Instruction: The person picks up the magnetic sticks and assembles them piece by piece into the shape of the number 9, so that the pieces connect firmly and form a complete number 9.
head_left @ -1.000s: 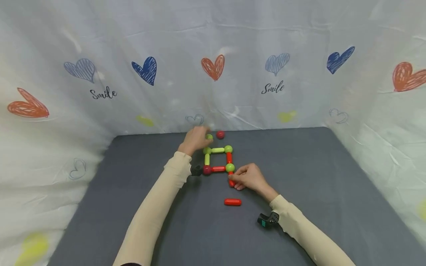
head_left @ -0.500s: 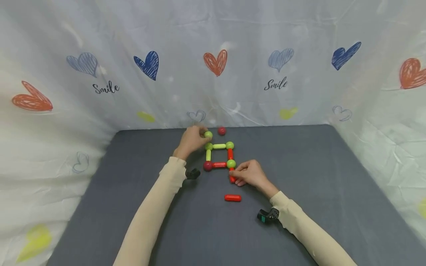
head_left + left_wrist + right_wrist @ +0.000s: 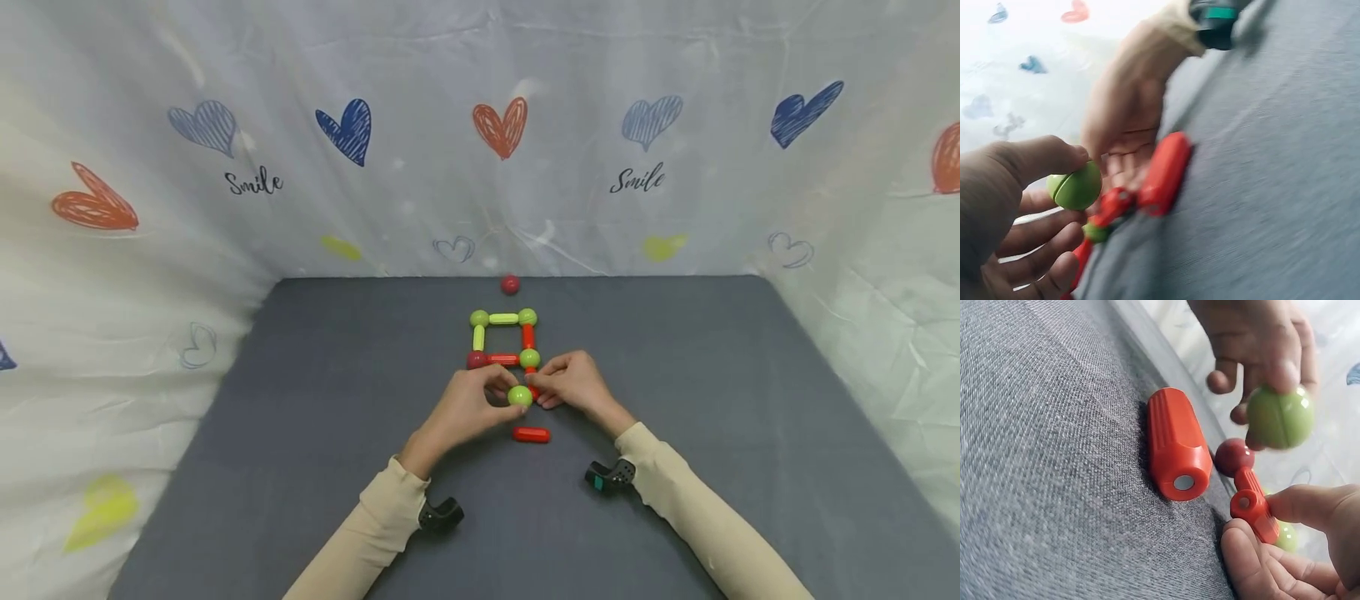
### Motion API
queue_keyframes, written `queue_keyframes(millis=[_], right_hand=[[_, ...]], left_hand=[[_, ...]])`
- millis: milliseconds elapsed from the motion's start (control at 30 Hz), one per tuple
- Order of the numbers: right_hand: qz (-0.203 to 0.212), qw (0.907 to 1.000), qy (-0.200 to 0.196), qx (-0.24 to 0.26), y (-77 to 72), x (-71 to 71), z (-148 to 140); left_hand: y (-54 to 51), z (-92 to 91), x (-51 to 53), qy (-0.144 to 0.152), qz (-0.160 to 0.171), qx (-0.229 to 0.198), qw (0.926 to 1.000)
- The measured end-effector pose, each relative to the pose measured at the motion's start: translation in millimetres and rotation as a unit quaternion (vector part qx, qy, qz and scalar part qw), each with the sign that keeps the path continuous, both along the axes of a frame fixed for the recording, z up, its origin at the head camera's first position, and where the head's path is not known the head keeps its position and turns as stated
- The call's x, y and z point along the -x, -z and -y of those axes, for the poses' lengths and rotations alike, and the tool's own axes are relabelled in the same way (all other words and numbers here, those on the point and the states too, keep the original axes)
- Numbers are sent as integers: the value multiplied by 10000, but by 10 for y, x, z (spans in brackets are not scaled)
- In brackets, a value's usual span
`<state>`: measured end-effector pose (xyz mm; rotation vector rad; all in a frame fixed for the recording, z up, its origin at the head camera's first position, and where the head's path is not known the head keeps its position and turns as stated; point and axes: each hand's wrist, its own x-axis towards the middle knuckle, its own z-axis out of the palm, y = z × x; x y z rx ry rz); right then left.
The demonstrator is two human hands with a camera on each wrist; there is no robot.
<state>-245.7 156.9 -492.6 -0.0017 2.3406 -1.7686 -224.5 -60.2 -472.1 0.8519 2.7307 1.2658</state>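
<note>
My left hand pinches a green ball between thumb and fingers, just above the table and close to my right hand. The right thumb and fingers pinch a red magnetic rod, whose far end meets the green corner ball of a square frame. That square has two yellow-green rods, a red side rod, a red front rod, a dark red ball and green balls at its other corners. In the right wrist view, the held ball stands apart from the held rod's free end.
A loose red rod lies on the grey cloth in front of both hands; its magnet end shows in the right wrist view. One red ball sits at the table's back edge. Behind it hangs a white curtain with printed hearts.
My left hand has picked up the green ball behind the square and brought it forward beside the right hand. The right hand keeps holding the red rod. The head view has tilted slightly.
</note>
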Motion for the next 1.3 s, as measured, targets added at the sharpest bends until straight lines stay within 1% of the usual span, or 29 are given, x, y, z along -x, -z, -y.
queue_keyframes(millis=[100, 233, 333, 467, 567, 700, 800, 867, 933, 967, 1000, 1033, 1067, 1167, 1200, 1233, 1300], right_hand=[[-15, 10000, 39, 2, 11, -1, -3], [9, 10000, -12, 13, 26, -7, 14], [26, 10000, 2, 44, 25, -10, 25], [32, 10000, 44, 54, 24, -8, 21], [-6, 10000, 65, 23, 29, -7, 9], [-20, 10000, 89, -24, 31, -14, -3], [-4, 9999, 11, -137, 15, -30, -13], [-113, 9994, -149, -299, -21, -49, -37], [-354, 9972, -431, -499, -77, -69, -82], [-529, 9946, -660, -600, -114, -82, -114], [-760, 9898, -929, -768, -153, -98, -150], [-1021, 9829, -1210, -936, -189, -116, -185], [-1266, 9745, -1482, -1112, -223, -134, -213], [-1858, 9438, -2224, -1588, -290, -195, -256], [-1995, 9345, -2375, -1745, -304, -213, -251], [-2078, 9275, -2496, -1850, -310, -227, -239], [-2156, 9179, -2665, -1997, -322, -247, -209]], left_hand=[[87, -93, -70, -29, -47, 32, 10000], [172, -166, -147, -249, -23, 135, 9996], [207, -204, -192, -493, 7, 135, 9987], [235, -262, -224, -860, 27, 0, 9963], [250, -301, -237, -1041, -28, -83, 9945], [266, -323, -249, -1128, -117, -145, 9934], [275, -322, -254, -1139, -144, -152, 9933], [280, -320, -253, -1134, -148, -146, 9933], [280, -320, -248, -1126, -137, -130, 9935], [279, -322, -244, -1114, -140, -133, 9936], [277, -325, -240, -1104, -141, -140, 9937], [275, -329, -235, -1096, -145, -144, 9938], [272, -332, -232, -1077, -144, -161, 9940], [271, -335, -222, -1015, -145, -201, 9945], [270, -332, -221, -1000, -135, -229, 9946], [271, -327, -218, -991, -126, -252, 9947], [270, -314, -215, -979, -106, -309, 9947]])
